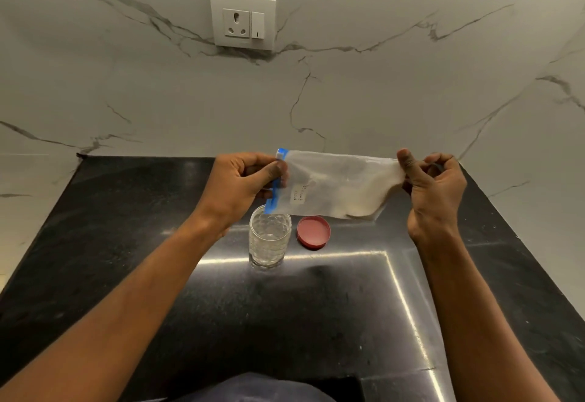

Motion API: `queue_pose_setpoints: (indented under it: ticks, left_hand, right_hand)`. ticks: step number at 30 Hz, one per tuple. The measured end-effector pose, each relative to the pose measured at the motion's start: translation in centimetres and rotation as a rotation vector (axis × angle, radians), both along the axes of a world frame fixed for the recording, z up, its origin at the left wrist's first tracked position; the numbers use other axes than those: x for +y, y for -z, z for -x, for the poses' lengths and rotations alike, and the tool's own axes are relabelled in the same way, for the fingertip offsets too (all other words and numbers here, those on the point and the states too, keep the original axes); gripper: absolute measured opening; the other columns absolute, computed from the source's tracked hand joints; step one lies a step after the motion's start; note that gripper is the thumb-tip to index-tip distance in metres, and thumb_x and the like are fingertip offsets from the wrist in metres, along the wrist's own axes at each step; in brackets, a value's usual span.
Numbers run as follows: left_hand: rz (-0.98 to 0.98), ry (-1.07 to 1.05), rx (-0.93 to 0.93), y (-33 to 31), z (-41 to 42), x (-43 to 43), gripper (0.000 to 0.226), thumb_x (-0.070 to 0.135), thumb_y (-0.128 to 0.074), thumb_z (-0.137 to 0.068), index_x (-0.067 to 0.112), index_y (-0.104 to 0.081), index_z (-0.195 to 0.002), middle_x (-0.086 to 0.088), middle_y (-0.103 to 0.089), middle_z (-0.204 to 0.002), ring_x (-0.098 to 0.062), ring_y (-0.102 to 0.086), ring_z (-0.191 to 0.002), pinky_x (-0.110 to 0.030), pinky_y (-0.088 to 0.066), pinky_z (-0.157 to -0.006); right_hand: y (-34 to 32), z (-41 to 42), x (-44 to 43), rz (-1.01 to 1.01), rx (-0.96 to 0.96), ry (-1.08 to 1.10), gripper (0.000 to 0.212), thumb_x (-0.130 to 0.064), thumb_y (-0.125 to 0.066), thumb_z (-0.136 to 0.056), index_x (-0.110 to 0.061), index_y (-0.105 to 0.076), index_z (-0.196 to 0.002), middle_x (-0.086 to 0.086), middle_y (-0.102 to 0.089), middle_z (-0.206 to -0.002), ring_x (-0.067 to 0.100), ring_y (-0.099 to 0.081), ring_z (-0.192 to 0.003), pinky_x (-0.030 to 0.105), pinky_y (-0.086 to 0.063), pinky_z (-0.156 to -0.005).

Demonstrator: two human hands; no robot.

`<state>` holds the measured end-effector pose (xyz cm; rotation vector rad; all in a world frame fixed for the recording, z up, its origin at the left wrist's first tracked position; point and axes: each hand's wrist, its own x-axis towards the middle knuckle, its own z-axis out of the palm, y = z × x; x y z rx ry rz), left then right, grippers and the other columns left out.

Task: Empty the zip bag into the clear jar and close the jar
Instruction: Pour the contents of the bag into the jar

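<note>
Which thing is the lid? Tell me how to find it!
Look at the shiny black stone counter below the marble wall. Near its middle stands a clear dimpled glass jar. Just right of the jar lies the small round red plastic lid, the only red thing there, flat and apart from the jar.

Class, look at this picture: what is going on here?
A person holds a clear zip bag with a blue seal strip sideways above the black countertop. The left hand grips the seal end, the right hand the bottom. Pale powder sits inside. Below, the clear patterned jar stands open, its red round lid lying beside it.
</note>
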<state>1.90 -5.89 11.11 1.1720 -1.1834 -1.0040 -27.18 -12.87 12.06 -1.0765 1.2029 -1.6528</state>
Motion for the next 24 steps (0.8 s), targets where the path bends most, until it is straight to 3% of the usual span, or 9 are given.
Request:
queue_pose_setpoints:
  ticks: [3,9,15,19,24]
  left_hand:
    - [-0.013,-0.003,0.009,1.2,-0.1,0.4,0.026,0.032,-0.074,-0.084,0.017,-0.079,-0.104,-0.001,-0.084,-0.098,-0.019,-0.081,-0.094,-0.030,-0.068,-0.074]
    - [-0.042,-0.067,0.067,3.2,-0.2,0.9,0.022,0.026,-0.074,-0.089,0.014,-0.079,-0.107,-0.002,-0.084,-0.097,-0.021,-0.081,-0.093,-0.027,-0.066,-0.071]
    - [-0.039,-0.097,0.096,3.8,-0.7,1.5,0.020,0.029,-0.072,-0.087,0.021,-0.078,-0.103,0.000,-0.083,-0.095,-0.018,-0.081,-0.093,-0.024,-0.066,-0.069]
    - [-0.045,-0.127,0.105,4.2,-1.1,1.5,0.018,0.019,-0.071,-0.095,0.012,-0.078,-0.110,-0.004,-0.084,-0.095,-0.020,-0.081,-0.092,-0.026,-0.066,-0.071]
    - [-0.065,-0.134,0.115,4.4,-1.3,1.6,0.017,0.019,-0.072,-0.096,0.015,-0.078,-0.112,-0.001,-0.084,-0.098,-0.020,-0.081,-0.093,-0.026,-0.066,-0.072]
  right_hand:
    - [0.0,-0.4,0.2,0.047,0.053,0.013,0.033,-0.016,-0.084,-0.088,-0.023,-0.052,-0.091,-0.006,-0.059,-0.071,0.007,-0.058,-0.069,0.037,-0.055,-0.080]
    - [-0.5,-1.3,0.3,0.089,0.290,-0.043,0.016,-0.014,-0.074,-0.097,-0.024,-0.061,-0.098,-0.002,-0.067,-0.087,0.001,-0.066,-0.076,0.020,-0.056,-0.077]
    - [-1.4,-1.4,0.8,0.133,0.406,-0.057,0.021,-0.013,-0.080,-0.092,-0.022,-0.063,-0.102,-0.001,-0.070,-0.091,0.006,-0.069,-0.083,0.020,-0.059,-0.077]
    - [-1.9,-2.4,1.2,0.204,0.482,0.000,0.026,-0.020,-0.084,-0.089,-0.032,-0.061,-0.093,-0.001,-0.070,-0.090,0.011,-0.068,-0.081,0.021,-0.059,-0.073]
    - [-2.2,-3.1,1.4,0.209,0.543,0.006,0.019,-0.021,-0.081,-0.092,-0.021,-0.063,-0.098,-0.004,-0.068,-0.090,0.013,-0.067,-0.083,0.029,-0.063,-0.078]
